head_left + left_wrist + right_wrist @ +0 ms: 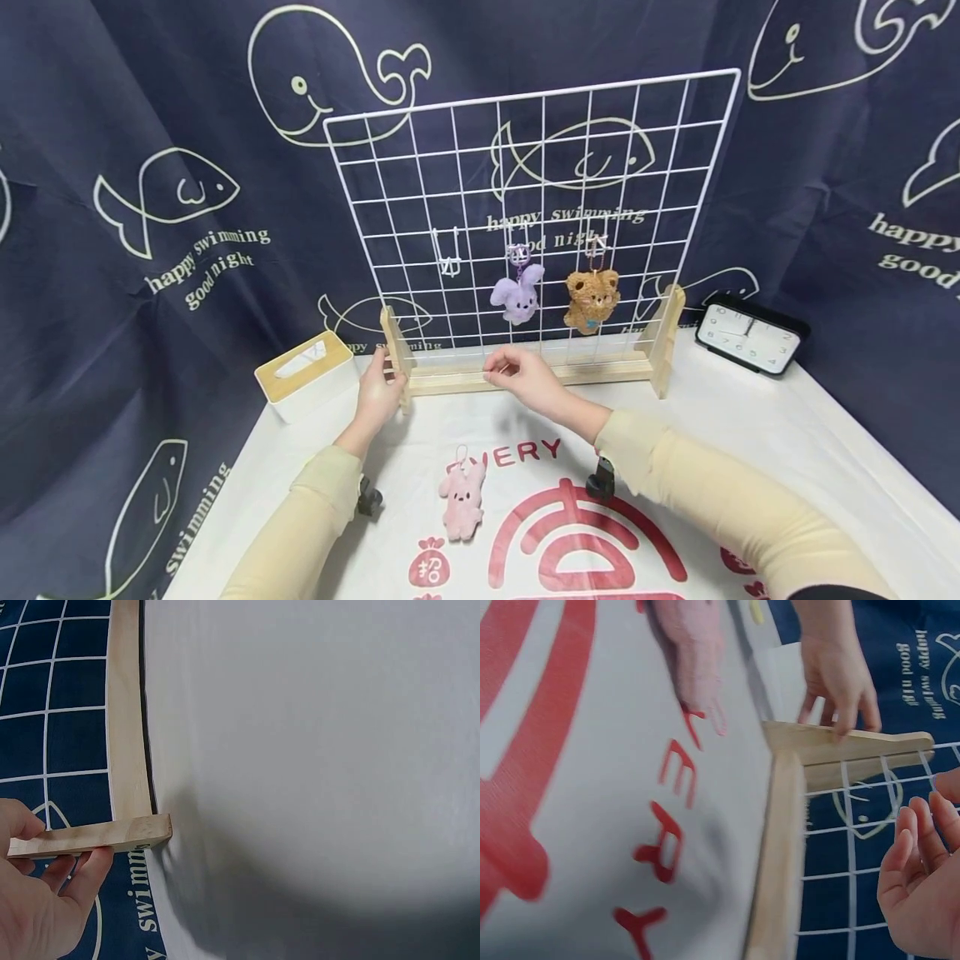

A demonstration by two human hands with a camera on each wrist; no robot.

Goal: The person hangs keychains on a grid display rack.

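A white wire grid rack (525, 158) stands upright in a wooden base. My left hand (380, 392) grips the wooden end support (97, 836) at the rack's left, thumb on one face and fingers on the other. In front of the lower grid is my right hand (528, 383), its fingers (909, 851) bent and fingertips close to the wires; I cannot tell whether it pinches one. Above it hang a purple bunny plush keychain (517, 298) and a brown bear plush keychain (591, 302). A pink bunny plush keychain (462, 500) lies on the table between my forearms.
A bare white hook (448, 258) sits on the grid left of the plushes. A tissue box with a wooden lid (300, 371) stands at left, a black-framed clock (752, 335) at right. The tablecloth (420, 433) is white with red print; a dark blue curtain hangs behind.
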